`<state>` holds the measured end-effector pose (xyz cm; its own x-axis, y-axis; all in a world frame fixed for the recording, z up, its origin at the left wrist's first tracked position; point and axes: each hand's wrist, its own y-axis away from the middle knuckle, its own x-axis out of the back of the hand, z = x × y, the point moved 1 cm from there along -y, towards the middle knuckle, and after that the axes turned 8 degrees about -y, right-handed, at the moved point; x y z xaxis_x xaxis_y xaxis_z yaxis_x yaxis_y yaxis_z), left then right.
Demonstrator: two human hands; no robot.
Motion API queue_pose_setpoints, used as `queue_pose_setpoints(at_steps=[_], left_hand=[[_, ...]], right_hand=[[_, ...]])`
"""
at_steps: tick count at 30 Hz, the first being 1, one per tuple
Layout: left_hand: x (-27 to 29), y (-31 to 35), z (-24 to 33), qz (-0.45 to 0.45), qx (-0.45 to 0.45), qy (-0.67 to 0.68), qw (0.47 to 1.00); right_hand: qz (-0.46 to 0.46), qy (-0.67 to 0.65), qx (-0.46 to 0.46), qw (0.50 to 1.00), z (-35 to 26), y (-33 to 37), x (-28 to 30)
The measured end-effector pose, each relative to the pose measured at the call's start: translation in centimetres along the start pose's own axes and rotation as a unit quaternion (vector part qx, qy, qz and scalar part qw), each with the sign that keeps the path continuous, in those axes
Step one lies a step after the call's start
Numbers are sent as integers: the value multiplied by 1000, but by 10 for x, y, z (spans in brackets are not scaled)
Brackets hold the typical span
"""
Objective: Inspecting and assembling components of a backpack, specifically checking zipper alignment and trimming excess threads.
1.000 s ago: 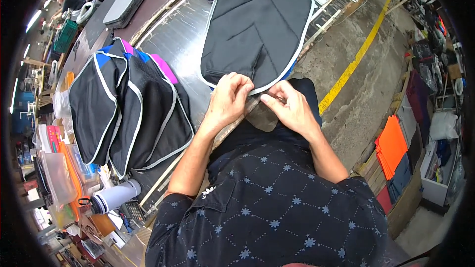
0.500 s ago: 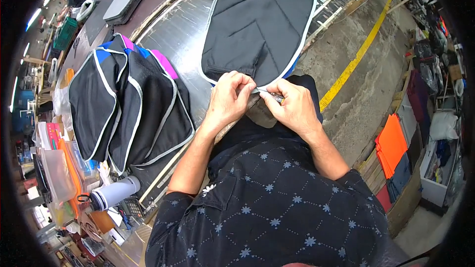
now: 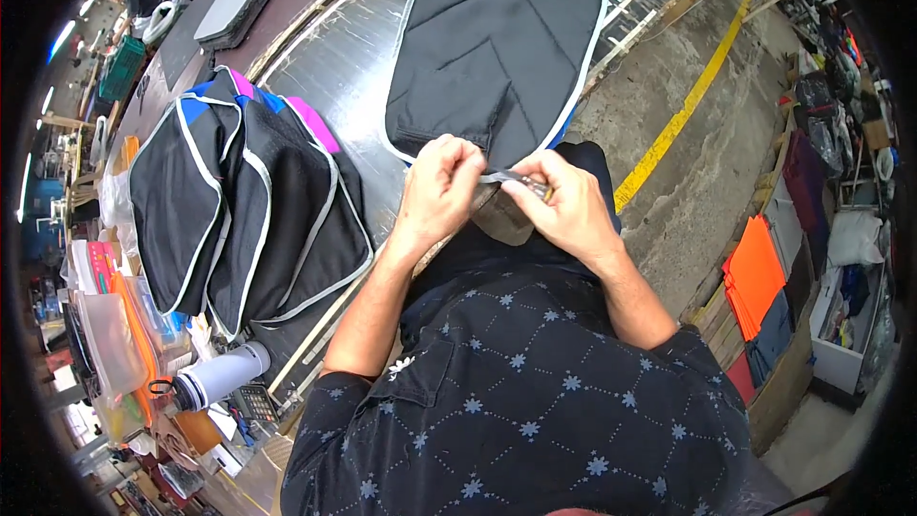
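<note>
A black padded fabric panel point(image 3: 497, 57) with stitched angled lines and light grey edging lies in front of me. At its near edge my left hand point(image 3: 441, 189) is closed in a pinch on a short grey strip point(image 3: 495, 176), seemingly an end of the edging tape. My right hand point(image 3: 565, 203) is closed around a small metal tool point(image 3: 537, 188), mostly covered by the fingers, whose tip meets the strip. I cannot make out the tool's exact kind. Left of the hands, several similar black panels point(image 3: 272, 215) with grey edging and blue and magenta parts are heaped together.
A metal-topped table point(image 3: 334, 67) carries a stack of grey sheets point(image 3: 239, 5). A lavender bottle point(image 3: 224, 375) stands near a calculator point(image 3: 256, 402). On the right are a yellow floor line point(image 3: 683, 115), orange sheets point(image 3: 755, 275) and a white drawer point(image 3: 839, 349).
More of the grey strip and the metal tool shows between my hands. My left fingers have curled in tighter, and the view has shifted slightly.
</note>
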<state>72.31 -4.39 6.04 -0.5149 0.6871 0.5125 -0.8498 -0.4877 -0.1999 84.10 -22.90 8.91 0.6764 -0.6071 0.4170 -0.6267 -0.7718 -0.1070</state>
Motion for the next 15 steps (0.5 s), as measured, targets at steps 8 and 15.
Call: queue_pose_setpoints(at_steps=[8, 15], left_hand=[[-13, -22, 16, 42, -126, -85, 988], [-34, -39, 19, 63, -204, -200, 956]], right_hand=[[136, -230, -76, 961, 79, -9, 13], [100, -254, -125, 954, 98, -18, -2]])
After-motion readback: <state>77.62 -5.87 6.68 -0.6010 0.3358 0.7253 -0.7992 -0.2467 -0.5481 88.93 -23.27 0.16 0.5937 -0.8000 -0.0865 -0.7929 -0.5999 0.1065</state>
